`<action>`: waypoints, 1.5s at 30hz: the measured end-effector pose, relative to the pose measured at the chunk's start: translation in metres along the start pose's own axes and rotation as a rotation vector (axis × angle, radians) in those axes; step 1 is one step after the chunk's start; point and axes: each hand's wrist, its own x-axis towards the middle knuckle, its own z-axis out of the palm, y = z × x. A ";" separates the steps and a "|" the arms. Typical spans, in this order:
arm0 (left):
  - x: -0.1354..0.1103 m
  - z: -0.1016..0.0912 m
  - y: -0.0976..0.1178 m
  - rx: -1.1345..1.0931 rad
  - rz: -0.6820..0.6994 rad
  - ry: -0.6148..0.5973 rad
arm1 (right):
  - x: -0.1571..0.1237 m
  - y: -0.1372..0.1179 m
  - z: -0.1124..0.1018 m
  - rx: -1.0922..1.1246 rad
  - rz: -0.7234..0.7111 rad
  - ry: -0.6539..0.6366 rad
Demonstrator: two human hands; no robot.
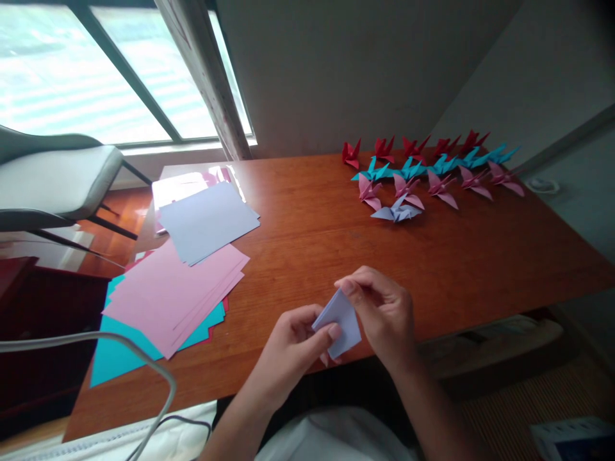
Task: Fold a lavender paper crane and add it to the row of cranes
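Observation:
A small folded piece of lavender paper [346, 326] is held up near the table's front edge, between both hands. My left hand [300, 336] grips its lower left side, thumb on top and fingers beneath. With thumb and fingertips, my right hand [382, 307] pinches its upper corner. Behind them on the table stands a lavender origami crane [398, 211], in front of a row of pink cranes [441, 187]. Teal cranes [410, 169] and red cranes [414, 148] form rows farther back.
At the left of the wooden table [298, 243] lie lavender sheets [211, 218], over pink sheets [177, 288] and teal sheets [120, 352]. A grey curved tube [144, 362] crosses the lower left. Beyond the table's left side stands a chair [57, 179] by the window.

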 end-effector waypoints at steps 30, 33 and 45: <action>0.003 0.006 -0.005 -0.048 0.196 0.152 | -0.005 0.010 -0.001 0.106 0.146 -0.195; 0.004 0.003 -0.004 0.026 0.231 0.180 | -0.009 0.014 -0.003 0.036 0.158 -0.255; 0.005 -0.004 -0.002 0.037 0.241 0.258 | -0.012 0.018 -0.015 0.130 0.351 -0.340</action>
